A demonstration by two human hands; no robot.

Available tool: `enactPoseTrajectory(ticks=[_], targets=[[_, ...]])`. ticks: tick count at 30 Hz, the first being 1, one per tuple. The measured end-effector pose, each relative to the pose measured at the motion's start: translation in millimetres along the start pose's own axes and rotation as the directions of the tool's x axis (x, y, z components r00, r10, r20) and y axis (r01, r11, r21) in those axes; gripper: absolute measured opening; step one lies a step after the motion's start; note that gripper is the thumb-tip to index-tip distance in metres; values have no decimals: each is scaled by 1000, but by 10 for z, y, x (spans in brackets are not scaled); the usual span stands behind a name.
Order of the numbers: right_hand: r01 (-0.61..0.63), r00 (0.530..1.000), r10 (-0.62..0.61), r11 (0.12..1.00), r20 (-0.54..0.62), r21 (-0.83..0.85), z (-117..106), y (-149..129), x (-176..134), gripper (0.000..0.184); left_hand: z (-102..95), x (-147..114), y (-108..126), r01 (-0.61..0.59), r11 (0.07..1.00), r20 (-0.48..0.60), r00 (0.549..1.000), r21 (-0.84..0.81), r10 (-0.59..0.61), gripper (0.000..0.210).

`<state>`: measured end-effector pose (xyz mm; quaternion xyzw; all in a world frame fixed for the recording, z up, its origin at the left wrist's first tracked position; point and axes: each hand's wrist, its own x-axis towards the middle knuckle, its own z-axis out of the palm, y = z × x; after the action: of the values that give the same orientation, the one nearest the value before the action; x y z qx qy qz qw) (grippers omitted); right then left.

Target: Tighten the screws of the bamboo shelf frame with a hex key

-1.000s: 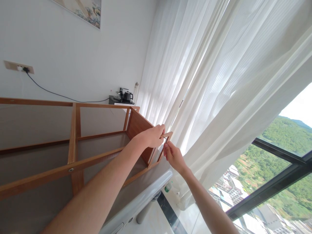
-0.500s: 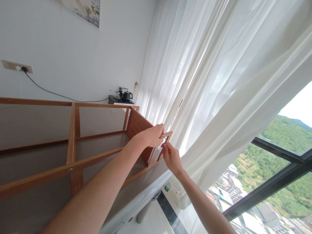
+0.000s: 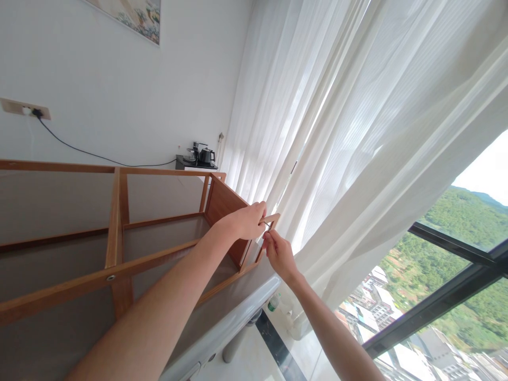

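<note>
A reddish-brown wooden frame [image 3: 71,287] with several open bays lies on a grey surface, with a solid wooden panel [image 3: 222,198] near its right end. My left hand [image 3: 249,219] is closed around the frame's top rail close to its far right corner. Just below that rail, my right hand [image 3: 280,256] pinches a thin, dark, bent rod that looks like a hex key [image 3: 267,226]. The rod reaches up toward the rail beside my left fingers; its tip is hidden. A round metal fastener [image 3: 110,278] sits in the near rail, left of my left forearm.
A coffee maker [image 3: 202,155] stands on a dark-topped cabinet by the wall. White curtains [image 3: 317,132] hang right behind my hands, beside a black-framed window [image 3: 432,304]. A bottle [image 3: 273,302] stands on the floor below. A black cord [image 3: 91,153] runs along the wall.
Both hands keep their places at the frame's corner, with the rod still in my right fingers. The view has shifted very slightly.
</note>
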<state>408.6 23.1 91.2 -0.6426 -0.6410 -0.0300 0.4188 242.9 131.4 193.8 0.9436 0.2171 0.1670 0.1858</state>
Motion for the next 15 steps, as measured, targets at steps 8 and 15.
enactPoseTrajectory(ticks=[8,15], targets=[[72,997,-70,986,17,-149,-112,29,32,31,5,10,-13,-8,1000,5,1000,-10,8,16],[115,993,-107,942,41,-314,-295,-10,87,24,32,23,-44,-33,999,4,999,-11,33,18]])
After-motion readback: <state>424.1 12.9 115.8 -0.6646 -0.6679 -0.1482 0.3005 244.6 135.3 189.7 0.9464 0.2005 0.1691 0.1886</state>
